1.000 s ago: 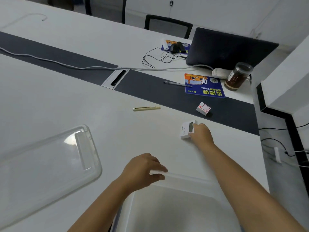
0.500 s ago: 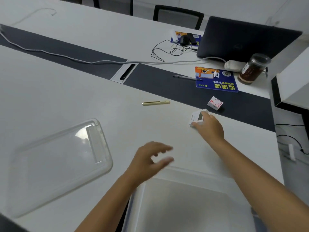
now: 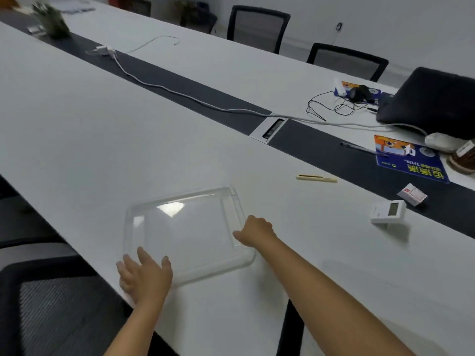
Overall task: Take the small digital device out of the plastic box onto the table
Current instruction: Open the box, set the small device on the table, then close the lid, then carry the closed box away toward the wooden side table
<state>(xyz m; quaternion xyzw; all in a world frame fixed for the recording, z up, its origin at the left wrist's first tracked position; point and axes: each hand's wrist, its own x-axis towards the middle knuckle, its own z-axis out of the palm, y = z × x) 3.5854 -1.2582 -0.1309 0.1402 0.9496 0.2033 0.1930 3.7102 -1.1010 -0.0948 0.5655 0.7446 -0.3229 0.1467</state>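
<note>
The small white digital device [image 3: 388, 211] stands on the white table [image 3: 77, 140] at the right, screen facing me, with no hand on it. The plastic box is out of view. Its clear lid [image 3: 190, 227] lies flat on the table in front of me. My left hand [image 3: 146, 276] rests with fingers spread on the lid's near left corner. My right hand [image 3: 257, 231] is at the lid's right rim, fingers curled over the edge.
A small red-and-white box [image 3: 412, 194] lies just behind the device, a yellow pen [image 3: 316, 178] to its left. Further back are a blue leaflet [image 3: 408, 160], a jar [image 3: 462, 158], a laptop [image 3: 431, 98] and a white cable [image 3: 180, 93]. An office chair [image 3: 51, 304] stands at lower left.
My right hand let go of the device, which now stands alone, and moved left to the lid. My left hand left the box rim for the lid. The view swung left, off the box.
</note>
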